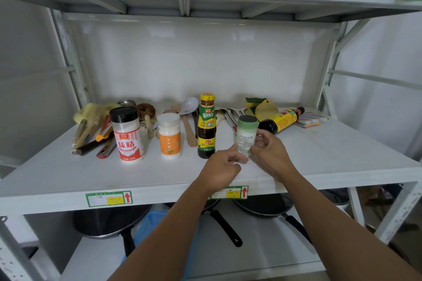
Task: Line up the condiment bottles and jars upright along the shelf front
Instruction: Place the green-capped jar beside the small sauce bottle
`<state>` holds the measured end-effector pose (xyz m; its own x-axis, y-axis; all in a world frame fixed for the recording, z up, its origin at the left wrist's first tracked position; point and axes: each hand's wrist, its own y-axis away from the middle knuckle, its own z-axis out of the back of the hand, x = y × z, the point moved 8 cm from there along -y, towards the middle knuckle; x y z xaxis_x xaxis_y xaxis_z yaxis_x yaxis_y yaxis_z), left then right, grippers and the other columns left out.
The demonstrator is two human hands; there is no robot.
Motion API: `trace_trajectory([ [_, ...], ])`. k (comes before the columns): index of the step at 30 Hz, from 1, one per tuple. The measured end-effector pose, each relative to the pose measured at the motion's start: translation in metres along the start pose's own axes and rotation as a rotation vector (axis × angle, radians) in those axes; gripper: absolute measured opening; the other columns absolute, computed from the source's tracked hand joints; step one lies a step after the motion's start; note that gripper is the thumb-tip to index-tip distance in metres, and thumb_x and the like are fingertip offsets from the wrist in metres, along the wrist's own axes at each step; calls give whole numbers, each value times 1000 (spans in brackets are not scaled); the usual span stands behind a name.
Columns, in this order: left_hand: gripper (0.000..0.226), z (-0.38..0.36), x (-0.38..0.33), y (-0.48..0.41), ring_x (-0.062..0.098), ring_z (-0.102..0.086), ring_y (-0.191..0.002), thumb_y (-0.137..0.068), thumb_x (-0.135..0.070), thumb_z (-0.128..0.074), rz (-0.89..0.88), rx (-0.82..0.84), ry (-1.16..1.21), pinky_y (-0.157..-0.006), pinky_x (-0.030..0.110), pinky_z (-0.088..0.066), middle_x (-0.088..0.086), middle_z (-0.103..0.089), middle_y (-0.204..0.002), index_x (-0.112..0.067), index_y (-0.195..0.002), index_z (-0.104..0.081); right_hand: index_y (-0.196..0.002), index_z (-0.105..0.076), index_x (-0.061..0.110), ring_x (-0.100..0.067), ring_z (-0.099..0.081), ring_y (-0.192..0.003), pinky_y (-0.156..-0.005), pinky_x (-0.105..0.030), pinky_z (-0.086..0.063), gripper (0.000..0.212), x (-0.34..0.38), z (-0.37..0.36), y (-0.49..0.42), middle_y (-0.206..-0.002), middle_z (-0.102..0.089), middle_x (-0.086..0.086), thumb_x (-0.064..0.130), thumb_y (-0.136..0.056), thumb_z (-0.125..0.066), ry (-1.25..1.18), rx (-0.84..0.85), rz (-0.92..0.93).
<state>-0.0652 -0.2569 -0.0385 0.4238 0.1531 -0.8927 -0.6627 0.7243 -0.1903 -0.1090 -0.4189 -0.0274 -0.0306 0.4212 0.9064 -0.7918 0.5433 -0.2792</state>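
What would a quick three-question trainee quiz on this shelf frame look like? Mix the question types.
1. True or false: the dark soy sauce bottle with the yellow label stands upright.
2. Which container are both hands holding?
A. red-labelled shaker with black cap
B. orange-labelled white jar
C. green-capped white shaker
3. Fill in: the tall brown sauce bottle with the yellow cap stands directly to the ____ of the held shaker in the image.

Key
1. False: it lies on its side at the shelf's right rear.
2. C: the left hand and right hand grip it on either side.
3. left
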Motion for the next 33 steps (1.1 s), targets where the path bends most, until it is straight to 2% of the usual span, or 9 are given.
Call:
trace_trajectory([
  [4, 41, -1, -2, 0, 7, -35, -149, -86, 6, -52, 3, 18, -2, -110, 37, -44, 0, -27, -168, -18, -109, -77, -136, -61, 22, 10, -68, -91, -68, -6, -50, 50, 2, 0, 1, -109, -70, 14, -1, -91, -69, 29, -8, -5],
  [7, 41, 0, -4, 0, 4, -37, -148, -85, 7, -51, 6, 11, 19, -100, 29, -46, 1, -30, -166, -18, -106, -77, -136, -63, 21, 1, -66, -103, -83, -17, -55, 51, 3, -1, 1, -117, -72, 7, 1, -89, -70, 23, -12, 0],
  [9, 41, 3, -4, 1, 1, -58, -124, -87, 8, -50, 16, -8, 62, -86, 28, -46, -1, -38, -163, -15, -106, -78, -136, -62, 20, -4, -67, -107, -93, -28, -57, 52, 3, -2, 1, -119, -73, 5, 2, -88, -71, 3, -10, 2],
  [11, 41, 5, -1, 0, -7, -60, -89, -89, 9, -47, 23, -28, 132, -78, 33, -46, -1, -47, -157, -13, -106, -79, -138, -61, 18, -6, -68, -110, -96, -28, -57, 54, 2, -3, 0, -122, -73, 4, 3, -89, -73, -23, 4, 5],
  [12, 42, 7, 1, 0, -11, -60, -85, -90, 9, -47, 32, -36, 162, -79, 34, -47, 0, -50, -155, -13, -106, -79, -139, -60, 17, -7, -69, -112, -97, -28, -57, 54, 2, -4, -1, -123, -73, 2, 2, -89, -75, -41, 14, 9],
  [16, 44, 7, 3, -1, -31, -54, -96, -90, 9, -46, 43, -27, 187, -88, 26, -50, 2, -52, -154, -14, -107, -79, -139, -60, 13, -8, -72, -112, -98, -26, -58, 55, 0, -5, -1, -123, -75, 1, 3, -89, -80, -76, 34, 22],
  [24, 45, 7, -3, 1, -2, -55, -127, -88, 12, -46, 34, -20, 205, -84, 11, -50, -3, -53, -153, -11, -106, -79, -131, -59, 19, -12, -75, -104, -96, -42, -62, 59, -5, -4, -4, -116, -77, 2, 23, -81, -90, -45, -24, 27],
  [29, 41, 9, -2, 1, -10, -64, -100, -92, 9, -46, 17, -64, 221, -81, 20, -50, -3, -62, -143, -10, -104, -80, -140, -53, 18, -8, -72, -110, -100, -36, -59, 68, -3, -8, -3, -123, -73, 3, 15, -82, -89, -22, 25, 33],
  [33, 43, 9, 3, -1, -26, -57, -100, -90, 9, -46, 27, -57, 210, -84, 20, -49, -1, -60, -146, -13, -103, -81, -147, -47, 19, -1, -71, -111, -99, -25, -58, 72, -1, -12, -2, -128, -72, 2, 4, -86, -82, -1, 81, 41],
])
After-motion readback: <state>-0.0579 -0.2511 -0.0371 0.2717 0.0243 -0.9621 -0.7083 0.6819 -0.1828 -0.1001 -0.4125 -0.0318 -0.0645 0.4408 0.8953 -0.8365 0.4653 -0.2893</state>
